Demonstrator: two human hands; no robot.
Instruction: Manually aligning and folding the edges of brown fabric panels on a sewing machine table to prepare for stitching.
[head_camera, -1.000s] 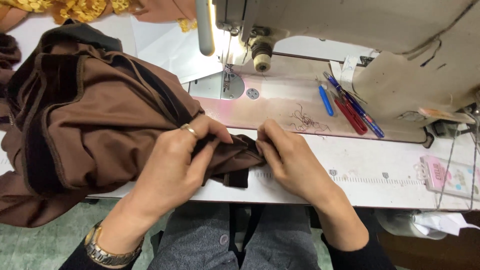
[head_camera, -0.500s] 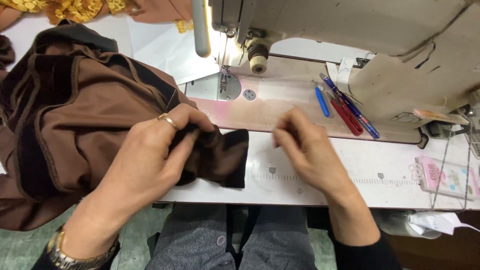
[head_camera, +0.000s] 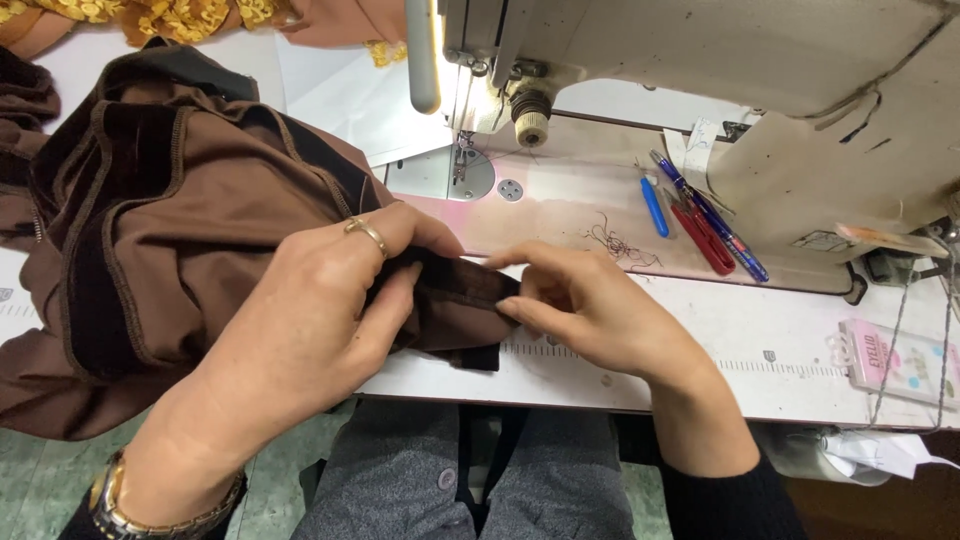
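Worn white table (head_camera: 700, 340) bears soft brown garment (head_camera: 180, 230), pinched by both hands' fingers (head_camera: 400, 290).

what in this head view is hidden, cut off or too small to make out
- Brown garment: its left side runs off the frame edge; the left hand covers part of the dark trim strip that both hands pinch.
- Right hand: its fingertips hide that strip's end.
- Sewing machine: top cut off by the frame; the needle is too small to see clearly.
- Yellow lace cloth: mostly beyond the top edge.
- Thread scraps: too fine to count.
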